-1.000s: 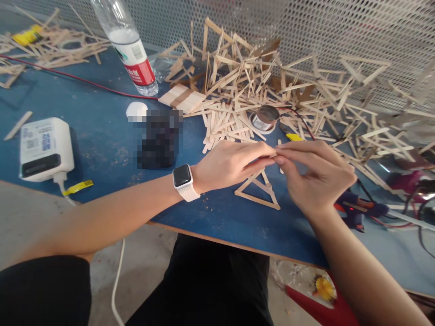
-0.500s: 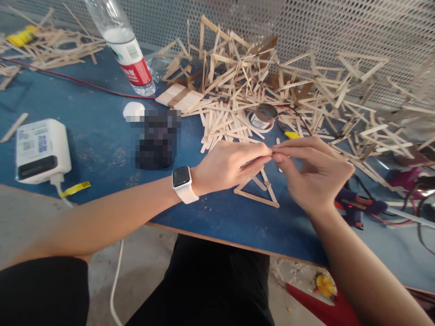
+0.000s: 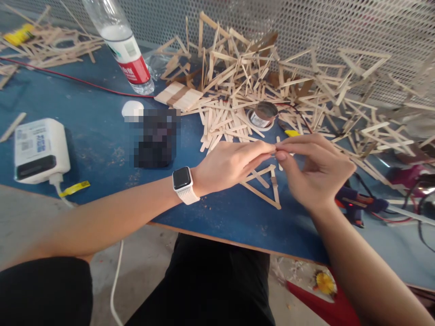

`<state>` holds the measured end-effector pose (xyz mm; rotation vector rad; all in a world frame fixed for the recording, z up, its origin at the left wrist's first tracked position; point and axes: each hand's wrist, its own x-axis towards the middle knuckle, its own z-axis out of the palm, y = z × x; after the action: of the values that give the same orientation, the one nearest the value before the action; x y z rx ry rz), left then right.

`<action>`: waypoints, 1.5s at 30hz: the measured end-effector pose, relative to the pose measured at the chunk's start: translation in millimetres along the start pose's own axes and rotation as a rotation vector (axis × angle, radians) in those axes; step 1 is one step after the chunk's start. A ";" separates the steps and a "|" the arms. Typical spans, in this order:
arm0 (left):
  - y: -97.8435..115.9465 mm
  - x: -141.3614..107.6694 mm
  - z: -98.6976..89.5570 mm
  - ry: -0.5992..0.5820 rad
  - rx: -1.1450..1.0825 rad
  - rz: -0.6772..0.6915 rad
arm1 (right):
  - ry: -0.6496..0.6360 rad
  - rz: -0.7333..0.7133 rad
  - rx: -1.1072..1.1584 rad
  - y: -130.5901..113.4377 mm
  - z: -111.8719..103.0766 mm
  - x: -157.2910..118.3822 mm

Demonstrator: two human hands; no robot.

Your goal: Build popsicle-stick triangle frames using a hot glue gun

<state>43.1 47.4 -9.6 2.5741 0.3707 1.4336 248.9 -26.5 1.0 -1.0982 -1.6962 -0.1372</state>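
My left hand (image 3: 229,164), with a white-strapped watch (image 3: 183,182) on the wrist, has its thumb and fingers pinched together. Fingertip to fingertip with it, my right hand (image 3: 311,170) is also closed in a pinch. Whatever lies between the fingertips is too small and covered to make out. Just below the hands is a triangle of wooden craft sticks (image 3: 261,195), partly covered by my left hand; I cannot tell whether the hand touches it. A glue gun (image 3: 360,201) lies to the right, beyond my right wrist.
Loose craft sticks (image 3: 220,120) and joined stick frames pile up against the perforated metal screen (image 3: 306,27). An open tin (image 3: 263,115) stands among them. A water bottle (image 3: 134,68), a blurred-out dark object (image 3: 156,140) and a white power bank (image 3: 41,151) occupy the left side.
The stick triangle has turned and shifted slightly, and its left corner is now behind my left hand. Both hands stay pinched together, with the fingertips slightly farther right.
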 end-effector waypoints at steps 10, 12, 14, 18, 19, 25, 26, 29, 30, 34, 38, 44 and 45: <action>0.3 -4.2 5.0 0.031 0.040 0.043 | 0.001 0.000 -0.061 -2.9 -0.9 -1.4; 0.6 -5.5 5.9 0.036 0.050 0.047 | 0.009 -0.009 -0.090 -3.1 -0.6 -2.2; 0.5 -6.6 6.7 0.037 0.064 0.045 | 0.003 -0.001 -0.113 -3.9 -0.5 -2.3; -0.5 -7.6 8.2 0.033 0.083 0.031 | -0.014 0.031 -0.100 -5.7 -2.1 0.4; -0.7 -7.5 8.6 0.034 0.082 0.029 | -0.022 0.037 -0.092 -5.6 -2.8 1.3; -0.2 -5.6 7.4 0.040 0.065 0.036 | -0.061 0.017 -0.014 -0.2 -6.6 3.8; -0.1 -5.4 7.0 0.033 0.064 0.036 | -0.063 0.022 -0.010 0.6 -6.9 3.7; -0.3 -5.9 6.7 0.022 0.069 0.041 | -0.081 0.049 -0.005 2.0 -6.8 3.0; -0.4 -6.3 6.9 0.026 0.074 0.047 | -0.078 0.053 0.000 2.4 -6.6 2.7; -0.1 -8.1 8.3 0.051 0.086 0.074 | -0.069 0.051 -0.003 3.9 -4.9 1.4; 0.5 -8.6 9.1 0.049 0.081 0.063 | -0.072 0.037 -0.024 4.3 -2.6 0.3; 1.7 -7.0 8.2 0.037 0.071 0.039 | -0.099 -0.005 0.008 1.8 -4.7 1.3; 2.0 -6.8 7.9 0.037 0.067 0.040 | -0.105 -0.011 0.017 1.5 -5.5 1.5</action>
<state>46.7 43.3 -18.7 2.6246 0.3804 1.5098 253.8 -27.8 4.0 -1.1005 -1.7933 -0.0730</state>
